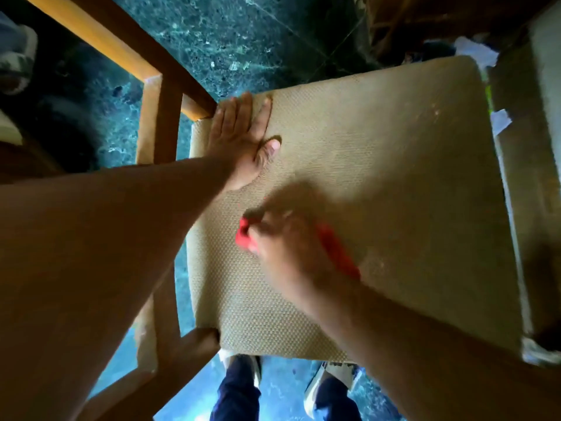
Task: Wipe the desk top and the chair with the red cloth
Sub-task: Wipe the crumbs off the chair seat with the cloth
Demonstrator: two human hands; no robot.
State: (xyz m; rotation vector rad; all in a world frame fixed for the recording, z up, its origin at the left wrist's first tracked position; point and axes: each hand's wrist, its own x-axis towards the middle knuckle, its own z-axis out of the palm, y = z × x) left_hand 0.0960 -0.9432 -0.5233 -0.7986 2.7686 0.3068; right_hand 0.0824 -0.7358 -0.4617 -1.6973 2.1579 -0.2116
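Observation:
I look straight down on a chair with a tan woven seat cushion (394, 165) and an orange-brown wooden frame (158, 117). My left hand (243, 138) lies flat, fingers together, on the cushion's far left corner, thumb out to the right. My right hand (288, 250), blurred by motion, presses the red cloth (340, 253) onto the middle of the seat. The cloth shows at both sides of that hand, a small bunch (244, 235) at its left. The desk top is not in view.
The chair's wooden armrest (100, 38) runs along the upper left. A second padded piece (534, 153) stands against the seat's right edge. Below lies dark green marble floor (243, 34); my feet (331, 387) in shoes are at the seat's near edge.

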